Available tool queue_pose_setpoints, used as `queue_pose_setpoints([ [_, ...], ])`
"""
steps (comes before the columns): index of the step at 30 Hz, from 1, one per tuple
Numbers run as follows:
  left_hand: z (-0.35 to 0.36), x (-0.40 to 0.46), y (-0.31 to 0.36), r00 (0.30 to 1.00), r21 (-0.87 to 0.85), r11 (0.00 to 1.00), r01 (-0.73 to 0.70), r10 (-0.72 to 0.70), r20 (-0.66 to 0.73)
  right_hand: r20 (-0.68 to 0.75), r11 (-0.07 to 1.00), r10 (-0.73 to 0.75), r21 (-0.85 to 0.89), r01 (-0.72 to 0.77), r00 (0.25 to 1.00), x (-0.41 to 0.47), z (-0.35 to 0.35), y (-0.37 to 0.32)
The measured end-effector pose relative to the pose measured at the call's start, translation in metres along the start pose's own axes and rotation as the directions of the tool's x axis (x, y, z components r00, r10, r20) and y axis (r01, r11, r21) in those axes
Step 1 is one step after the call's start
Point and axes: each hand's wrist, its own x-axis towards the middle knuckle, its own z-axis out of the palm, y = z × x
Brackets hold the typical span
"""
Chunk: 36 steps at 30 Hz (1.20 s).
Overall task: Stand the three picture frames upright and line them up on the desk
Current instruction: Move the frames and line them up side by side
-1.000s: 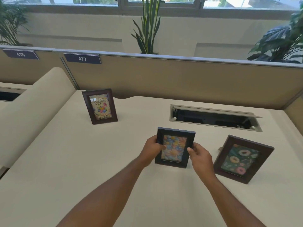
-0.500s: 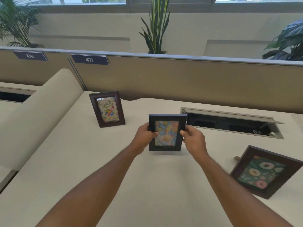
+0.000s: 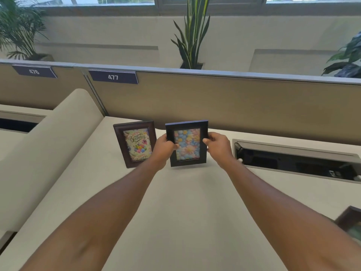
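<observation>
Both hands hold a dark frame with a pastel flower picture [image 3: 187, 144] upright near the back of the beige desk [image 3: 175, 212]. My left hand [image 3: 164, 148] grips its left edge and my right hand [image 3: 218, 146] grips its right edge. Whether its bottom edge touches the desk I cannot tell. Just to its left stands a brown frame with a birthday card [image 3: 135, 144], upright and leaning back. A third frame with a green donut picture [image 3: 349, 222] shows only partly at the right edge, close to me.
A tan partition [image 3: 214, 102] labelled 477 closes off the back of the desk. An open cable tray [image 3: 293, 163] is sunk into the desk to the right of the hands. A rounded beige divider [image 3: 48, 153] runs along the left side.
Both hands have carried the flower frame away from me and leftward, from beside the donut frame to right next to the birthday frame. The view has shifted with them.
</observation>
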Motion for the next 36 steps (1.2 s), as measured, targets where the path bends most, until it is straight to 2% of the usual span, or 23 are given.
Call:
queue_pose_setpoints([
  [15, -0.001, 0.037, -0.003, 0.994, -0.022, 0.998, 0.054, -0.056, -0.090, -0.006, 1.000, 0.022, -0.010, -0.022, 1.000, 0.043, 0.029, 0.004],
  [18, 0.004, 0.032, -0.007, 0.988, -0.005, 0.999, 0.042, -0.042, -0.147, 0.000, 1.000, 0.019, -0.014, -0.019, 1.000, 0.045, 0.030, 0.003],
  [22, 0.018, 0.012, -0.032, 0.959, 0.208, 0.977, -0.044, 0.100, -0.264, -0.004, 1.000, 0.018, -0.006, -0.018, 1.000, 0.044, 0.032, 0.002],
  [25, 0.031, -0.008, -0.055, 0.941, 0.344, 0.936, -0.072, 0.178, -0.288, -0.012, 1.000, 0.016, -0.008, -0.016, 1.000, 0.042, 0.036, 0.000],
  [29, 0.040, -0.028, -0.066, 0.952, 0.405, 0.914, 0.001, 0.123, -0.281, -0.001, 0.999, 0.019, -0.030, -0.019, 1.000, 0.038, 0.045, -0.004],
  [36, 0.031, -0.026, -0.068, 0.953, 0.429, 0.903, 0.012, 0.120, -0.279, 0.011, 0.998, 0.005, -0.063, -0.005, 1.000, 0.031, 0.056, -0.008],
])
